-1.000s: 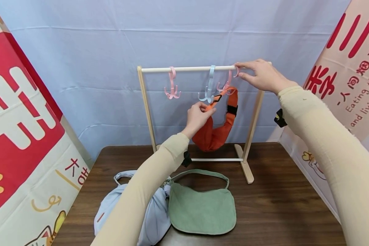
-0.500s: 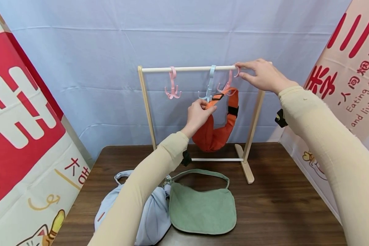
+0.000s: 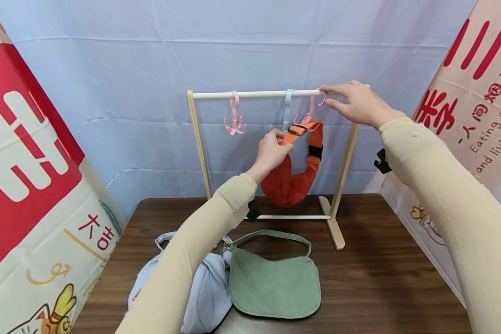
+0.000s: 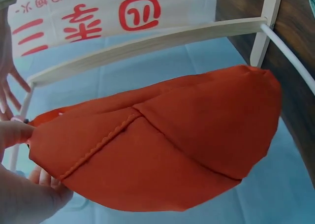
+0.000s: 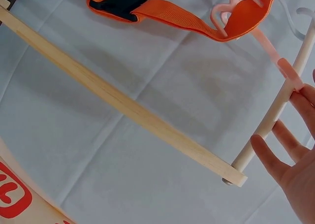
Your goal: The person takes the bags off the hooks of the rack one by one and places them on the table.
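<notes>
An orange waist pack hangs with its strap looped over the right pink hook; a black buckle shows on the strap. My left hand pinches the pack's end beside the strap, with the thumb on the near side. The pack's orange body fills much of the left wrist view. My right hand is up at the white rod, its thumb and forefinger pinching the top of the pink hook. In the right wrist view its other fingers touch the rod.
A blue hook, partly behind my left hand, and another pink hook hang from the rod. The rack's wooden post stands at right. A green handbag and a light blue bag lie on the brown table.
My left hand has shifted slightly up and right, and the strap with its slider lies flatter near the hook. The blue hook's prongs are now hidden. My right hand stays put.
</notes>
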A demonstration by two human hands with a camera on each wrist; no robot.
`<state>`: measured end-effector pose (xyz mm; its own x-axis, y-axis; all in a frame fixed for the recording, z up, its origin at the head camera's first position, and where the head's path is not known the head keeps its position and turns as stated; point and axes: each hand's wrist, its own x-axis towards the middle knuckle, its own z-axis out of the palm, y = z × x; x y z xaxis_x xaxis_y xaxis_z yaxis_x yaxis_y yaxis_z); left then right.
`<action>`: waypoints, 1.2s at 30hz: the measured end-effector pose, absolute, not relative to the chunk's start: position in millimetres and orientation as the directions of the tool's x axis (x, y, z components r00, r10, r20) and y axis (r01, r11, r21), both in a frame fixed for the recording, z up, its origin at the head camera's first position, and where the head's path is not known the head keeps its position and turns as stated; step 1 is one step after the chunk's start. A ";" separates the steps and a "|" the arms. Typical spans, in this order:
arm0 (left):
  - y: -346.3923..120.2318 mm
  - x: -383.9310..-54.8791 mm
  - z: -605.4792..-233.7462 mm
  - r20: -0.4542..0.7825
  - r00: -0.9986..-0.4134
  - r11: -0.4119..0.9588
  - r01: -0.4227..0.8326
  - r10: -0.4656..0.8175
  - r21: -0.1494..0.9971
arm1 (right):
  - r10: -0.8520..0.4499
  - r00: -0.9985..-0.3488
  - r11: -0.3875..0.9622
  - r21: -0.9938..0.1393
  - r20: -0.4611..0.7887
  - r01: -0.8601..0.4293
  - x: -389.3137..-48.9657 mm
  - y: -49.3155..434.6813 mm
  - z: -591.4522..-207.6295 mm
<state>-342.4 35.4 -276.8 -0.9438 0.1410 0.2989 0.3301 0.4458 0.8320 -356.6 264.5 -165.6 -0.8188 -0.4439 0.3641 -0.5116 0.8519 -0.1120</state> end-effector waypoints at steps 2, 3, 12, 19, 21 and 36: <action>35.8 -342.4 -273.8 0.300 -0.942 0.448 0.334 0.149 0.829 | -0.445 -0.817 0.851 -0.111 0.367 -0.514 -356.4 264.6 -165.9; 36.0 -342.4 -272.2 0.301 -0.941 0.453 0.338 0.154 0.825 | -0.445 -0.816 0.851 -0.110 0.369 -0.514 -356.3 264.6 -166.0; 39.4 -347.6 -253.1 0.249 -0.947 0.406 0.313 0.204 0.859 | -0.445 -0.815 0.852 -0.104 0.371 -0.512 -356.9 265.0 -166.1; 40.1 -352.4 -244.6 0.214 -0.953 0.300 0.273 0.213 0.914 | -0.452 -0.815 0.856 -0.080 0.362 -0.511 -357.4 265.1 -166.0; 39.9 -353.3 -243.4 0.222 -0.951 0.271 0.276 0.214 0.922 | -0.453 -0.817 0.860 -0.064 0.357 -0.506 -357.3 264.8 -165.9; 42.7 -353.2 -222.7 0.284 -0.926 0.229 0.342 0.250 0.912 | -0.441 -0.816 0.867 -0.055 0.374 -0.494 -357.5 264.6 -166.7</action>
<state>-353.2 42.7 -222.7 -0.9257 0.2495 0.2841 0.3415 0.2292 0.9115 -357.5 264.6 -166.7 -0.8157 -0.4410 0.3744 -0.4944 0.8675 -0.0554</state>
